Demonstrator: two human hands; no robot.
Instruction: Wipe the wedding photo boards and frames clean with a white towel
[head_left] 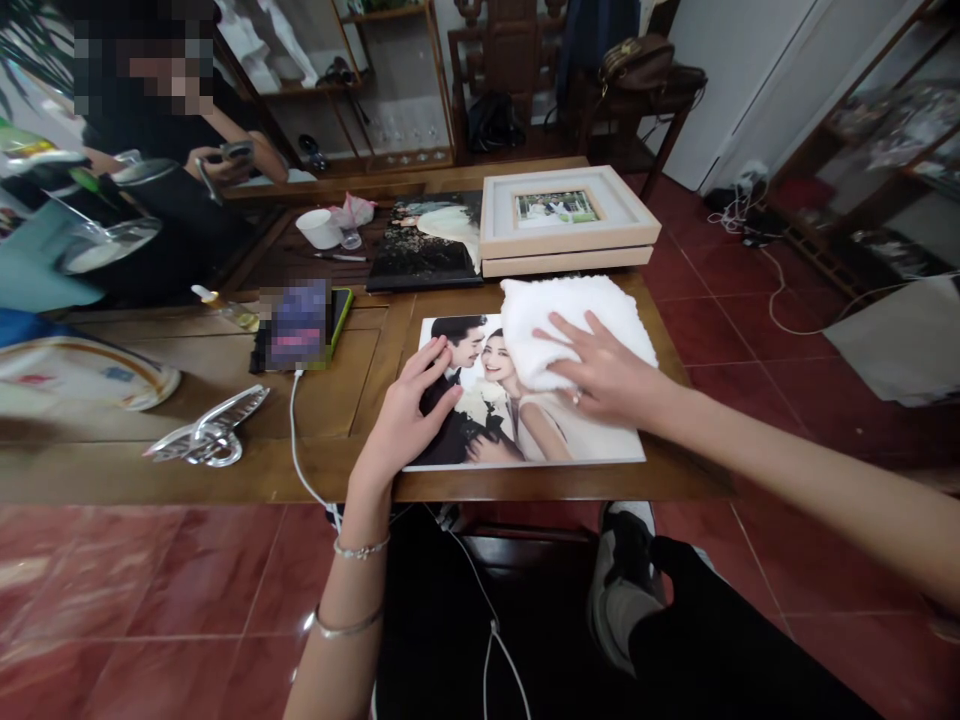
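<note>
A flat photo panel [491, 435] of a couple in wedding dress lies at the table's front edge. My left hand [405, 410] rests on its left side, fingers stretched out and thumb apart, holding nothing. Over the panel's upper right part lies a fluffy white cloth [525, 310]. My right hand [607, 365] presses on this cloth, two fingers stretched across it and the others bent against it. The cloth hides the panel's upper right corner.
Behind the panel lie stacked wooden picture frames [502, 200] and a dark photo board [409, 255]. Leftward are a phone [300, 325] with a white cable, a dropper bottle [232, 312], a clear hair claw [214, 430] and a white cup [319, 229]. A person [157, 100] sits across.
</note>
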